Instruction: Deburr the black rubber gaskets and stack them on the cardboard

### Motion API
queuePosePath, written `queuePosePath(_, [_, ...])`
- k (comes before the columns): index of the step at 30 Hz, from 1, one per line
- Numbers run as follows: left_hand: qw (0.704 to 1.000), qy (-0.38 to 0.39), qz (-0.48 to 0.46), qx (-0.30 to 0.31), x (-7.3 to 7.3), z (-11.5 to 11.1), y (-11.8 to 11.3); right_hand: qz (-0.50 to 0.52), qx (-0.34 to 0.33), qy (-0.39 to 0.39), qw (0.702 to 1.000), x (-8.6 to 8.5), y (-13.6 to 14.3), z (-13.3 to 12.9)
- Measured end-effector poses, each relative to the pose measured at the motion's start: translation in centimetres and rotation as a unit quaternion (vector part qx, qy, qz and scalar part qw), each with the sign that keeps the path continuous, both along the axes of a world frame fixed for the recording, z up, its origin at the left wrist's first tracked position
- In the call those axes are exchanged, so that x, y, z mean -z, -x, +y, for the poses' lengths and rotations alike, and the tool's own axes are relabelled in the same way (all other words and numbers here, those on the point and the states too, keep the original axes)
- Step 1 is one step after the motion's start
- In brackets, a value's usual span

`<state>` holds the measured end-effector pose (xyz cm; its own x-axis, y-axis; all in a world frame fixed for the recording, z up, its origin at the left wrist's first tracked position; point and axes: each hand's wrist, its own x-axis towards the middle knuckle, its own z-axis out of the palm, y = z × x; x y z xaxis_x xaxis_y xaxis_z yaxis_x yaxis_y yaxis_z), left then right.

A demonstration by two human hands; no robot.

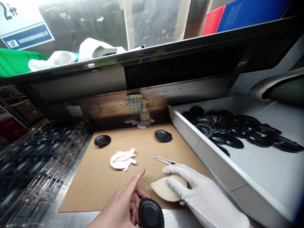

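My bare left hand (123,202) grips a rounded black plastic piece (151,212) at the bottom of the view, its thumb stretched forward. Beside it, my white-gloved right hand (198,186) is closed around a cream-coloured cloth pad (163,189), low over the cardboard sheet (92,183). Just beyond the right fingers lies a utility knife (162,159). A crumpled white glove (122,160) rests farther left. Two small stacks of black pieces sit on the cardboard, a left stack (102,140) and a right stack (163,135).
A white bin (249,177) with many loose black pieces stands at right. Clear plastic trays (54,164) of black pieces line the left. A squeeze bottle (145,115) stands at the back, below an overhead shelf (166,50) holding a green bin (14,63).
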<state>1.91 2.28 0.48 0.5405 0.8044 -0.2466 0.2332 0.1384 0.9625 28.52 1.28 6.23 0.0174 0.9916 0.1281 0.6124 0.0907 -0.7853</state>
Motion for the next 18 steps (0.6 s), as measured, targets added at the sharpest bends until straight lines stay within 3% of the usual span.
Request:
queuePosePath(5, [0.999,0.014,-0.031,0.013,-0.4,0.1,0.3,-0.033,0.03,0.08,0.996,-0.2,-0.1,-1.3])
queuePosePath(9, [0.999,0.004,-0.044,0.013,0.0,-0.1,0.5,-0.093,-0.005,0.061,0.994,1.3,-0.6,-2.0])
queuePosePath(11, [0.998,-0.043,-0.034,0.019,0.1,-0.1,0.6,-0.171,-0.039,-0.002,0.984,2.5,-1.0,-2.3])
queuePosePath(13, [0.989,-0.144,-0.007,0.03,-0.2,0.0,0.9,-0.258,-0.07,-0.108,0.958,3.4,-1.5,-2.4])
queuePosePath(16, [0.955,-0.282,0.07,0.059,-1.4,0.2,1.5,-0.374,-0.12,-0.246,0.886,3.5,-2.1,-2.4])
queuePosePath(18, [0.944,-0.291,0.126,0.095,-2.5,0.4,1.8,-0.409,-0.13,-0.306,0.85,3.0,-2.2,-2.1])
